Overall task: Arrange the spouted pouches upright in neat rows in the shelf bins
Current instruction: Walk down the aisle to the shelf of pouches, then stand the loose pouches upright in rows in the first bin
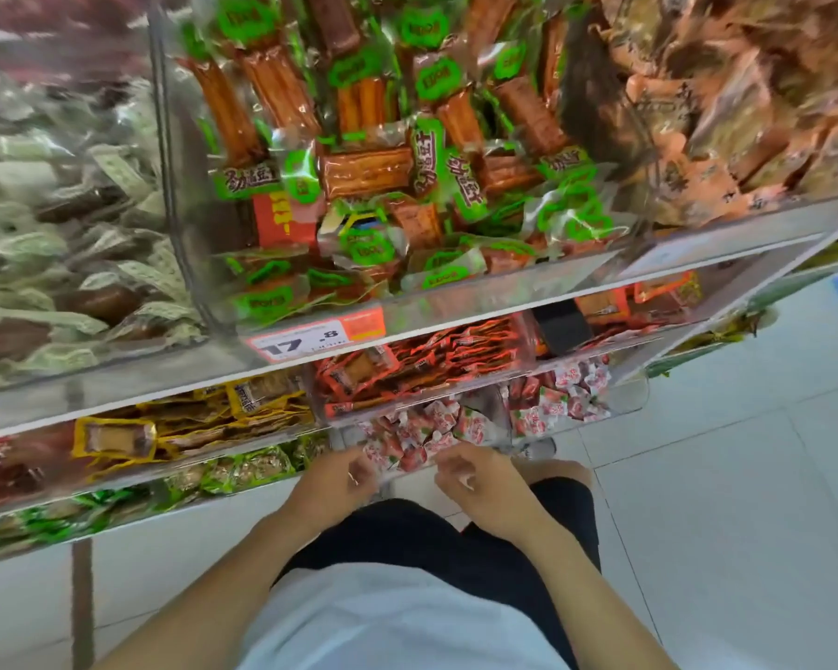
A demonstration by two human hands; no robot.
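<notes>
Red-and-white spouted pouches (410, 435) lay jumbled in the lowest clear bin (620, 398) at twelve o'clock from our hands; left hand (332, 481) and right hand (475, 481) hovered loosely curled, holding nothing.

Single head-worn view, wide-angle, aimed forward and steeply down from standing height. Pressed close to the top clear shelf bin (407, 152), filling the upper half of the frame with packets blurred at the edges. Lower shelves (175, 423) stepped down through the middle, seen from above and shrinking toward the low bin of red-and-white pouches (407, 437) at lower centre. Both hands (339, 481) reaching out from the bottom edge, with white shirt and dark shorts directly beneath. White tiled floor (726, 476) at lower right. Straight shelf edges bowed by lens curvature
</notes>
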